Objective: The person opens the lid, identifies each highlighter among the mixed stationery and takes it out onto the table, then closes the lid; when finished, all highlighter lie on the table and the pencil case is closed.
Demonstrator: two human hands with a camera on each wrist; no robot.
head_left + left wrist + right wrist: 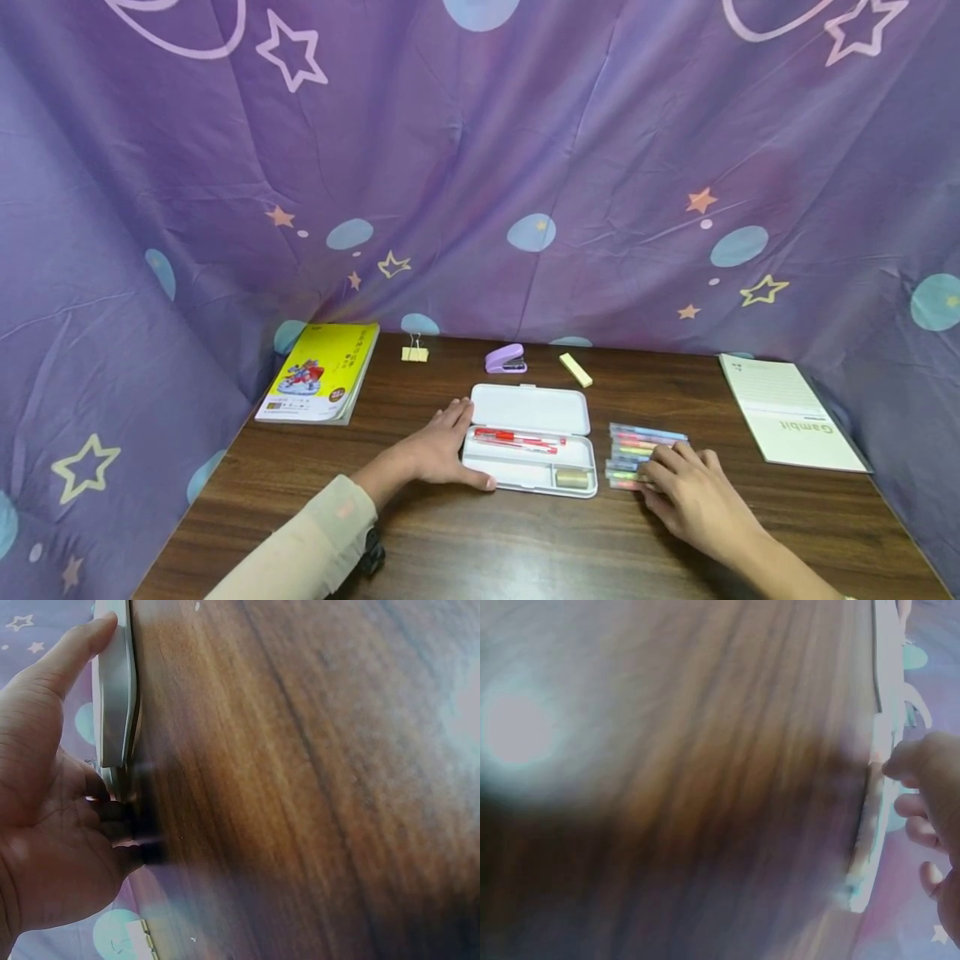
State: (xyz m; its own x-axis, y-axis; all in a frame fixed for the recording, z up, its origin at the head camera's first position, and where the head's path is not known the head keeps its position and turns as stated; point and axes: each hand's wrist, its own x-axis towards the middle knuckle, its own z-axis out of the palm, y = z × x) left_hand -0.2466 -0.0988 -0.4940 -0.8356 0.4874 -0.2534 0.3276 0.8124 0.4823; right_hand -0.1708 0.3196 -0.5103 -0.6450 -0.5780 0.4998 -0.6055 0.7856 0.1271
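Observation:
A white pencil case [529, 408] lies unfolded on the table, its lid tipped back. Several red pens [519, 440] are in its long tray, and a small gold-coloured block [572, 478] fills the front right compartment. My left hand [442, 448] spreads along the left end, thumb against the front wall, fingers beside the lid. To the right of the case, several coloured pens [624, 463] lie side by side. My right hand [692, 493] reaches over their right ends with bent fingers; in the right wrist view its thumb [907, 759] touches the front one. I cannot tell if it grips any.
Behind the case are a yellow binder clip [415, 354], a purple stapler [506, 359] and a pale yellow bar [576, 370]. A yellow book [321, 371] lies at the back left, a notepad [795, 412] at the right. Purple curtains [480, 167] enclose the table [480, 550].

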